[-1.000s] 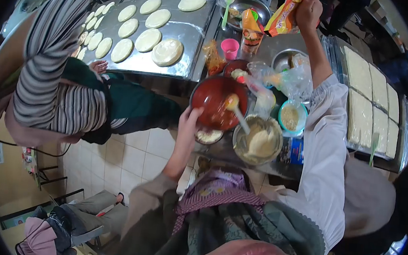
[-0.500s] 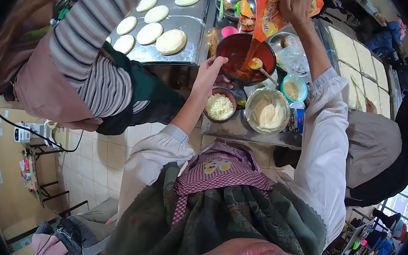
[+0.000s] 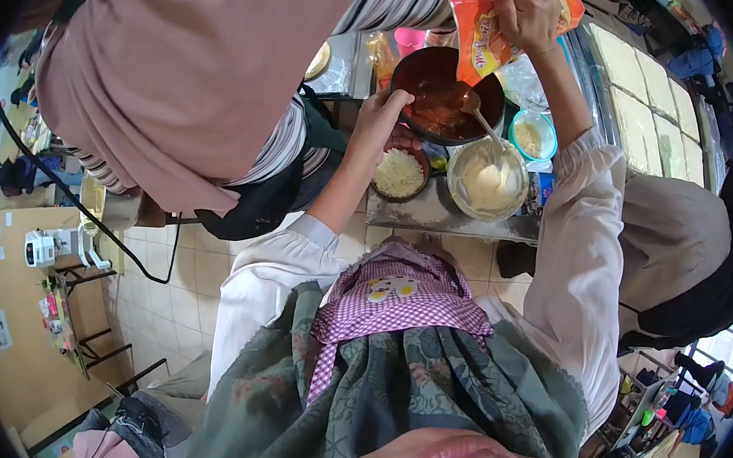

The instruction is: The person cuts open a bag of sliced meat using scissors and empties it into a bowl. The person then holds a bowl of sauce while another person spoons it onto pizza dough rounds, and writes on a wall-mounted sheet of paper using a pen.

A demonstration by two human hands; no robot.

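The right hand (image 3: 529, 18) is gripping a pouch (image 3: 482, 45) and tipping it down over a dark bowl (image 3: 414, 67) on the table's near side; the fingers are covering much of the pouch, and whether anything is flowing from its lower corner is hard to tell. The left hand (image 3: 377, 123) is holding the bowl's rim by the thumb, its fingers disappearing into shadow underneath. Inside, a spoon (image 3: 487, 126) is leaning on the right rim, its head partly lost against the pouch corner and red sauce, its handle reaching over a bowl of cream (image 3: 485, 187).

A co-worker (image 3: 197, 75), cut off at the top, is hiding most of the left table; one pale disc (image 3: 318, 61) is showing past the body. A striped sleeve (image 3: 404, 4) is passing just beside the pouch, contact unclear, its hand out of sight.

The table edge (image 3: 437, 224) is running just below the cream and a bowl of white shreds (image 3: 423, 183), with a strip of tiles (image 3: 361, 244) separating it from the apron (image 3: 404, 298). A teal cup (image 3: 553, 145) and slabs (image 3: 638, 113) are bounding the right side, while the co-worker is crowding the left.
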